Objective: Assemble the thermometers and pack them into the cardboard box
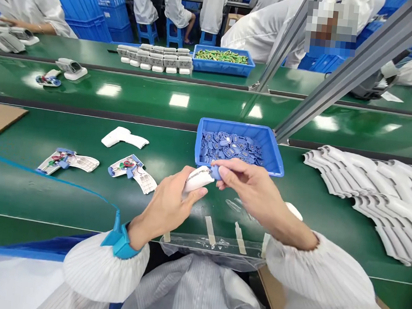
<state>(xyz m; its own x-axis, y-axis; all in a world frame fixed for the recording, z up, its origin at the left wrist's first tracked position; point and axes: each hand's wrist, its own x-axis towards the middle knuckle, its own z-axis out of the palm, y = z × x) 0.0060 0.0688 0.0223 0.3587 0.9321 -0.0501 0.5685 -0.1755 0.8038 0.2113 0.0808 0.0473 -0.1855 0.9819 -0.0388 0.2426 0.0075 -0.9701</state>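
A white plastic housing (198, 179) is gripped in my left hand (168, 202), which wears a blue wrist strap. My right hand (252, 188) pinches a small blue part (215, 172) against the right end of that housing. Just behind my hands is a blue bin (278, 164) with many flat blue parts in it. Left of my hands lie two opened housing halves with wires and blue pieces, one nearer (133, 172) and one farther left (67, 161). An empty white shell (125, 138) rests behind them.
Stacked white shells (388, 191) cover the right side. Tape strips (210, 230) hang at the front edge. A metal post (330, 74) rises behind the bin. The strap's blue cord (61, 179) crosses the left. Beyond the conveyor (142, 95) are a bin of green parts (223, 68) and other people.
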